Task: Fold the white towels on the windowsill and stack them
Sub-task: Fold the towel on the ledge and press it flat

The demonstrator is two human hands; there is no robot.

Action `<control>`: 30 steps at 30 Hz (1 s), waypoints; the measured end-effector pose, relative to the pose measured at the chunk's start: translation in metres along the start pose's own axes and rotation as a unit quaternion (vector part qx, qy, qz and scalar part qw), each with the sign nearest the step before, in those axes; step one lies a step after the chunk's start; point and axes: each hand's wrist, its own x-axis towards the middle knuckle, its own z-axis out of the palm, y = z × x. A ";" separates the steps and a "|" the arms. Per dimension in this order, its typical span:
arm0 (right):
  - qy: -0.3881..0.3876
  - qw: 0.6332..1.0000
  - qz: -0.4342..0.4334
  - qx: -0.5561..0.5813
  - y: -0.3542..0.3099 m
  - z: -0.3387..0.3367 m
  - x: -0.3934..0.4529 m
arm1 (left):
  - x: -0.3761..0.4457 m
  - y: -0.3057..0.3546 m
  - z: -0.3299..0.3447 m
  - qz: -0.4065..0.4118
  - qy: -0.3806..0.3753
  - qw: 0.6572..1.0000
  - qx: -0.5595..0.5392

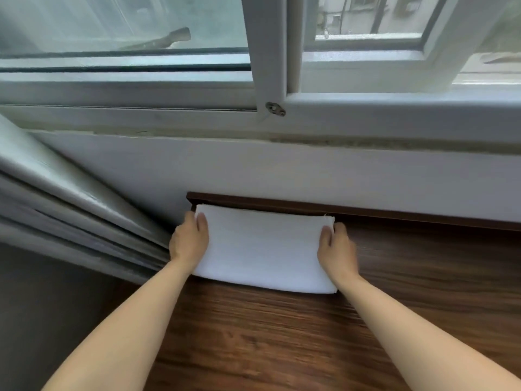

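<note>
A folded white towel (265,249) lies flat on the dark wooden windowsill (394,277), its far edge against the raised back lip under the window frame (270,80). The left hand (189,241) pinches the towel's left end, thumb on top; the right hand (337,249) pinches its right end likewise. A curtain (70,198) hangs at left.
</note>
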 end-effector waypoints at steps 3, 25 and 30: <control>-0.006 1.000 0.007 -0.018 -0.012 0.017 0.002 | 0.018 -0.010 -0.007 -0.005 -0.006 1.000 0.019; -0.071 0.886 -0.311 -0.336 -0.032 0.103 -0.033 | -0.036 0.015 0.051 0.353 -0.124 0.903 0.211; -0.059 0.870 -0.295 -0.390 0.002 0.068 -0.017 | -0.010 -0.023 0.029 0.295 -0.117 0.916 0.244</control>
